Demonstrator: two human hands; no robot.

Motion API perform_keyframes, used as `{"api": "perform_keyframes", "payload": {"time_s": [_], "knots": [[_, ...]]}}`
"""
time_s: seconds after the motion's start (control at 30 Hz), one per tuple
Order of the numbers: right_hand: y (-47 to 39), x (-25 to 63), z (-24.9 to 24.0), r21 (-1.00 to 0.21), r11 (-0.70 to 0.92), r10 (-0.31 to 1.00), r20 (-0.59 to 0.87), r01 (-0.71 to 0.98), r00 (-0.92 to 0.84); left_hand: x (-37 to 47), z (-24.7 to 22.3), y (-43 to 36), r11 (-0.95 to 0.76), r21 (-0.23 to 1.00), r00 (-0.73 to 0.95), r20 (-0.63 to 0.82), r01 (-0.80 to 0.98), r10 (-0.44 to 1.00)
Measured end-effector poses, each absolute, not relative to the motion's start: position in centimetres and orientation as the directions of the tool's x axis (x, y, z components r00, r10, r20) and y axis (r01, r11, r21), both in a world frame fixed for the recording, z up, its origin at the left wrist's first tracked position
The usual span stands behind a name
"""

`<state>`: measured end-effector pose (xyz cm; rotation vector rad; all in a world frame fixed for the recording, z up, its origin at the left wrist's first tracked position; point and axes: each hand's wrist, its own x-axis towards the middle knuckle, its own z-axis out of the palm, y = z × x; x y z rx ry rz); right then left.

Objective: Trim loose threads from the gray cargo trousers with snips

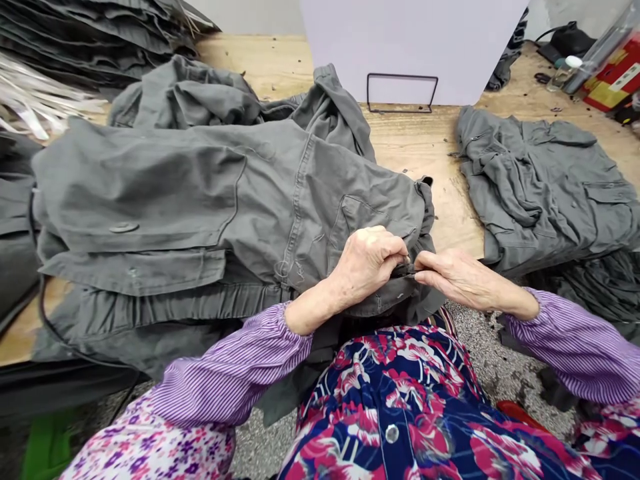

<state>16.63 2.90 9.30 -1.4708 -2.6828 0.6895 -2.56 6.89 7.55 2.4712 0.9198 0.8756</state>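
A grey pair of cargo trousers (270,180) lies stretched across the table, with a flapped side pocket toward the left and its waist end on the right. At the waist edge nearest my body, my left hand (367,263) is closed in a pinch on the trousers' fabric. Close against it, my right hand (453,277) also pinches at the same edge, thumb and fingers pressed together. A small dark piece shows between the fingertips of both hands; whether it is cloth or a tool I cannot make out.
Folded grey garments (545,187) are stacked at the right. More grey cloth (195,93) lies bunched behind the trousers. A white board (410,47) with a black wire frame (403,93) stands at the back. Pale strips (40,100) and a dark garment pile (95,40) are at far left.
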Motion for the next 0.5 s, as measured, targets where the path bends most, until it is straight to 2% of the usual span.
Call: {"api": "perform_keyframes", "payload": {"time_s": [0.1, 0.23, 0.5], "knots": [[3.4, 16.3, 9.7, -0.335, 0.508, 0.771, -0.234, 0.794, -0.592, -2.4, 7.3, 6.7, -0.746, 0.464, 0.627, 0.415, 0.478, 0.66], [4.0, 15.9, 9.6, -0.35, 0.515, 0.733, -0.294, 0.782, -0.614, -2.2, 7.0, 6.6, -0.764, 0.416, 0.657, 0.396, 0.494, 0.641], [3.7, 15.7, 8.7, -0.413, 0.421, 0.761, -0.324, 0.808, -0.562, -2.1, 6.4, 6.8, -0.751, 0.468, 0.65, 0.394, 0.467, 0.65]]}}
